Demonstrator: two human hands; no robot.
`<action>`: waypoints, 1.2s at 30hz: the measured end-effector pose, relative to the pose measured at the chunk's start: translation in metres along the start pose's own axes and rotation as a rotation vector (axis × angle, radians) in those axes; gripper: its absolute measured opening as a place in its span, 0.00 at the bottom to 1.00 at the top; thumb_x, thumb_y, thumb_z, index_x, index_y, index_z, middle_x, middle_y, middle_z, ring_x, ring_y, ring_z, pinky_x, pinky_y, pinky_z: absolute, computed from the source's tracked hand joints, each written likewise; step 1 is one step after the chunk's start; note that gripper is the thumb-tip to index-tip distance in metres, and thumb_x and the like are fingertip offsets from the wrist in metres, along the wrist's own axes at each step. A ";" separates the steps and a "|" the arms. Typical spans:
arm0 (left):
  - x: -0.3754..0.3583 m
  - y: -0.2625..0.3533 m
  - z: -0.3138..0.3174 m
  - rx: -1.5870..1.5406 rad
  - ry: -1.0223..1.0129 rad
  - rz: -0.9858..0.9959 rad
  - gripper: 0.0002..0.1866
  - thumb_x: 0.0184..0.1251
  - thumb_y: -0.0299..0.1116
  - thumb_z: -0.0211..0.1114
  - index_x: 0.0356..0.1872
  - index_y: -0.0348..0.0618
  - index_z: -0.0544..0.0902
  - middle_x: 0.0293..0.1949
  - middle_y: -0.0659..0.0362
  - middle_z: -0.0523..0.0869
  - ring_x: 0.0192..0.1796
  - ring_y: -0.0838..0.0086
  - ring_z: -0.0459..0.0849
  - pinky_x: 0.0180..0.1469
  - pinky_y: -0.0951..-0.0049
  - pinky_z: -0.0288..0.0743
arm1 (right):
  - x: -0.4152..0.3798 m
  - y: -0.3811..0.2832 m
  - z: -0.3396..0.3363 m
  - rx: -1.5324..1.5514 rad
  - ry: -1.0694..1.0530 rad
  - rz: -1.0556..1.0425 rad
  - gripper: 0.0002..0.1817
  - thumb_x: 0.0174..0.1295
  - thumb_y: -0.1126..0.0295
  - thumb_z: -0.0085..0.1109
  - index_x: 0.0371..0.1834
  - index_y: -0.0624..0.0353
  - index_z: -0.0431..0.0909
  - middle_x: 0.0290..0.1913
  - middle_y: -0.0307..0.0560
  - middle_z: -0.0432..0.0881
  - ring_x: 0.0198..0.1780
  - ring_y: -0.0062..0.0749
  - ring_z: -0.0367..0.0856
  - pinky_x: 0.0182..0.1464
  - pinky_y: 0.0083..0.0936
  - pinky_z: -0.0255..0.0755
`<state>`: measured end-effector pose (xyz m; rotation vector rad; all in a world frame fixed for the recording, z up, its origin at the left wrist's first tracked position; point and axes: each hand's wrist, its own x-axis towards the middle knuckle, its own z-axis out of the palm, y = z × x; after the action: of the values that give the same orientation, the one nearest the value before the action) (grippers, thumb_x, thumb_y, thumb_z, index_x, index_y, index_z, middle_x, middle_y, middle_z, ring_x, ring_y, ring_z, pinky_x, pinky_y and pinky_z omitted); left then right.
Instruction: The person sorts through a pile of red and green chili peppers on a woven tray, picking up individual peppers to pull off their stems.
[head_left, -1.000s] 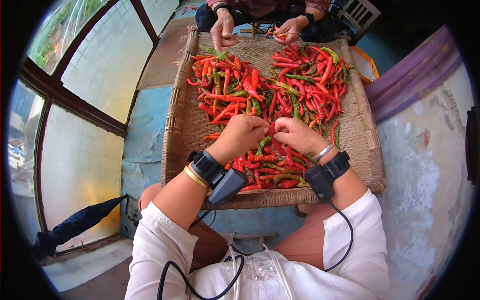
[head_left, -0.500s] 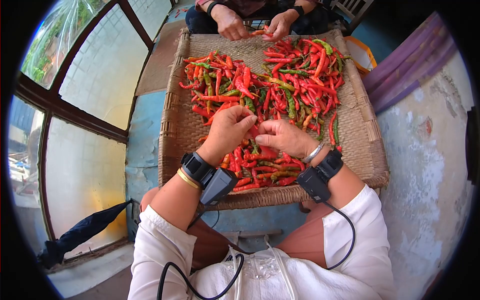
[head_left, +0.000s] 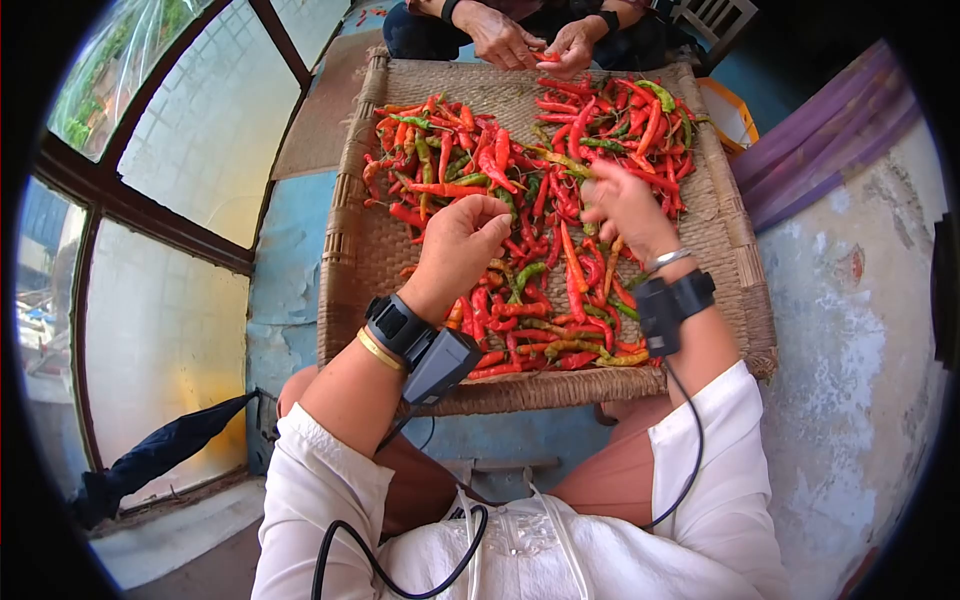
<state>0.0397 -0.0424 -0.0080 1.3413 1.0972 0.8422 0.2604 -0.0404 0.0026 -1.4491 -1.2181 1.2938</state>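
Red, orange and green chilli peppers (head_left: 500, 165) lie heaped on a woven tray (head_left: 715, 270). My left hand (head_left: 462, 248) hovers over the left-centre of the heap, thumb and fingertips pinched together; what they hold, if anything, is hidden. Over the right side of the peppers is my right hand (head_left: 630, 212), its fingers pointing up and left and smeared by motion. Below it, long orange and red chillies (head_left: 572, 262) lie among the near pile (head_left: 540, 335), close to the tray's front edge.
Across the tray, another person's hands (head_left: 535, 42) hold a red chilli. Windows (head_left: 180, 210) line the left side, with a dark folded umbrella (head_left: 165, 455) below. At right are a purple cloth (head_left: 825, 150), a yellow-rimmed container (head_left: 735, 110) and a worn wall (head_left: 850, 330).
My right hand has moved up and right, away from my left. The red chilli between my hands no longer shows there. The left hand has barely moved.
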 end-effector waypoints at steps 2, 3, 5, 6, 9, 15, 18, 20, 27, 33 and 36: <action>0.001 0.000 0.000 0.000 -0.015 0.000 0.07 0.64 0.28 0.56 0.39 0.36 0.76 0.28 0.64 0.79 0.29 0.86 0.76 0.30 0.85 0.71 | 0.008 0.023 -0.007 -0.737 -0.203 -0.104 0.16 0.52 0.62 0.59 0.39 0.63 0.78 0.26 0.44 0.80 0.28 0.24 0.78 0.28 0.22 0.71; 0.000 -0.001 0.001 -0.002 -0.028 -0.003 0.07 0.64 0.28 0.56 0.38 0.37 0.76 0.28 0.64 0.79 0.29 0.86 0.75 0.31 0.85 0.71 | 0.001 0.026 -0.004 -0.973 -0.278 -0.157 0.18 0.50 0.53 0.59 0.27 0.59 0.80 0.28 0.50 0.79 0.32 0.42 0.78 0.38 0.36 0.71; -0.001 -0.004 0.002 -0.023 -0.045 0.021 0.07 0.62 0.28 0.57 0.37 0.36 0.76 0.27 0.64 0.79 0.27 0.85 0.76 0.29 0.83 0.72 | -0.010 0.009 0.012 -1.363 -0.394 0.133 0.19 0.48 0.53 0.60 0.26 0.60 0.80 0.28 0.52 0.80 0.34 0.44 0.79 0.39 0.36 0.72; -0.001 -0.005 0.002 -0.043 -0.060 0.048 0.07 0.61 0.29 0.58 0.36 0.35 0.76 0.26 0.63 0.79 0.26 0.84 0.76 0.28 0.81 0.72 | -0.013 0.010 0.016 -1.367 -0.393 0.130 0.19 0.48 0.53 0.60 0.26 0.60 0.80 0.28 0.52 0.80 0.34 0.44 0.79 0.39 0.36 0.72; -0.002 -0.008 0.003 -0.007 -0.078 0.037 0.08 0.60 0.29 0.58 0.36 0.35 0.77 0.26 0.64 0.79 0.26 0.84 0.76 0.28 0.82 0.72 | -0.015 0.013 0.022 -1.468 -0.352 0.143 0.17 0.47 0.55 0.60 0.22 0.61 0.80 0.29 0.54 0.79 0.35 0.44 0.79 0.40 0.35 0.72; -0.001 -0.014 0.002 0.108 -0.132 0.104 0.11 0.58 0.30 0.61 0.40 0.36 0.78 0.26 0.60 0.80 0.26 0.81 0.76 0.29 0.78 0.72 | -0.018 -0.005 0.007 -1.048 -0.413 0.045 0.12 0.43 0.63 0.57 0.23 0.62 0.78 0.24 0.51 0.79 0.30 0.43 0.78 0.34 0.33 0.71; -0.003 -0.009 0.002 0.269 -0.080 0.266 0.13 0.60 0.30 0.61 0.45 0.38 0.76 0.27 0.67 0.77 0.29 0.87 0.74 0.30 0.85 0.71 | -0.029 -0.014 0.010 -0.785 -0.481 0.041 0.11 0.47 0.66 0.57 0.27 0.62 0.77 0.22 0.44 0.78 0.25 0.30 0.76 0.29 0.27 0.69; -0.006 -0.001 0.001 0.296 -0.252 0.142 0.14 0.60 0.32 0.62 0.44 0.37 0.77 0.26 0.67 0.78 0.29 0.87 0.73 0.30 0.83 0.70 | -0.030 -0.014 0.015 -0.609 -0.529 0.026 0.09 0.49 0.67 0.57 0.29 0.63 0.77 0.21 0.41 0.78 0.24 0.24 0.75 0.27 0.23 0.69; -0.008 0.012 0.000 0.388 -0.485 -0.019 0.11 0.62 0.34 0.58 0.37 0.35 0.79 0.22 0.64 0.79 0.25 0.84 0.75 0.29 0.81 0.70 | -0.025 -0.014 0.006 -0.078 -0.406 0.042 0.05 0.58 0.71 0.54 0.31 0.62 0.77 0.22 0.35 0.75 0.17 0.11 0.70 0.19 0.08 0.64; -0.002 -0.006 -0.009 0.684 -0.334 0.187 0.10 0.58 0.33 0.60 0.32 0.34 0.80 0.23 0.56 0.81 0.24 0.74 0.79 0.28 0.75 0.71 | -0.007 -0.010 -0.035 0.138 -0.107 0.134 0.08 0.58 0.66 0.55 0.29 0.60 0.74 0.18 0.34 0.74 0.15 0.11 0.67 0.14 0.08 0.59; -0.003 -0.002 -0.008 0.687 -0.319 0.171 0.10 0.57 0.33 0.60 0.32 0.34 0.80 0.24 0.53 0.81 0.26 0.69 0.80 0.30 0.72 0.72 | -0.005 -0.013 -0.025 0.510 0.026 -0.013 0.22 0.58 0.66 0.55 0.51 0.63 0.60 0.34 0.43 0.74 0.29 0.21 0.73 0.28 0.17 0.68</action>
<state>0.0313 -0.0430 -0.0089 2.0813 1.0641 0.3431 0.2835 -0.0422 0.0190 -1.0804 -0.7970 1.4408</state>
